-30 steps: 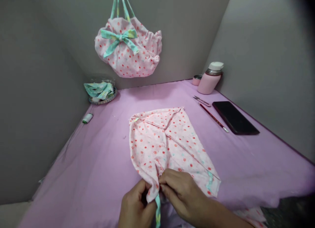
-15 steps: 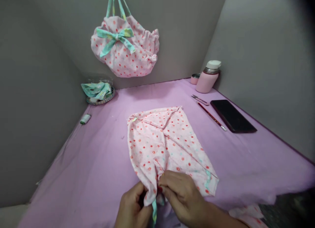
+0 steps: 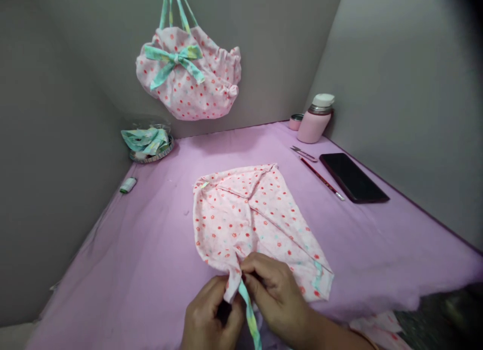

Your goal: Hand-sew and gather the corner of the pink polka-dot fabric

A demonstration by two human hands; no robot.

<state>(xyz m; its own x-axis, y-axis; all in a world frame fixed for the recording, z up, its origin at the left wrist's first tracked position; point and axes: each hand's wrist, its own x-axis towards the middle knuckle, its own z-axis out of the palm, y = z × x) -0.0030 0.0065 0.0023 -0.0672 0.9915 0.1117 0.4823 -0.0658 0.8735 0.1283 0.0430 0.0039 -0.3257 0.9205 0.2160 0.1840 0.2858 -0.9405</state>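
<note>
A pink piece of fabric [image 3: 226, 214] with red dots and flowers lies folded on the table, its near corner bunched up between my hands. My left hand [image 3: 213, 312] is closed, thumb and fingers pinching that gathered corner. Close beside it, my right hand [image 3: 277, 294] is closed too, its fingers pinching the fabric's near edge. A turquoise and yellow fabric strip [image 3: 249, 312] comes out of the bunched corner between the hands and hangs toward me. What sits under the right fingertips is hidden.
A pink pouch [image 3: 192, 83] with a turquoise bow hangs at the back. On the left are a tray [image 3: 160, 152] of turquoise strips and a small spool [image 3: 128, 185]. Thread snips [image 3: 305, 153], a pencil [image 3: 320, 178], a phone [image 3: 352, 178] and a pink bottle [image 3: 316, 121] lie or stand on the right.
The turquoise strip now shows longer and hangs further right, between my hands. Both hands have shifted slightly up, still pinching the fabric. The view has moved a little.
</note>
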